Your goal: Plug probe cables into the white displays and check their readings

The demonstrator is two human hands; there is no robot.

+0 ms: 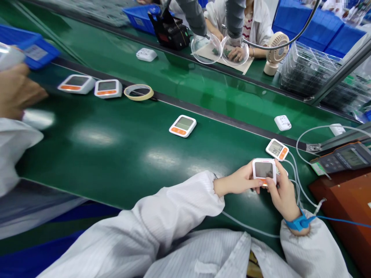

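At the right of the bench, my left hand [239, 180] and my right hand [285, 195] both grip a small white blood pressure monitor [263, 168] with a grey screen and orange buttons. My thumbs lie on its lower front, and the screen looks blank. Just beyond it rests a second monitor [277, 149] with digits on its display and tubes [295, 170] running from its side. Another white device lies partly hidden behind my right fingers. A blue wrist strap [300, 222] with a cord is around my right wrist.
Further monitors [182, 126] [77, 84] [108, 88] and a tape roll [138, 92] lie leftward. A handheld meter [344, 157] rests on an orange-brown box [344, 200] at right. White devices [283, 122] sit on the green strip beyond the rail. A co-worker's blurred hand [20, 90] holds something at left.
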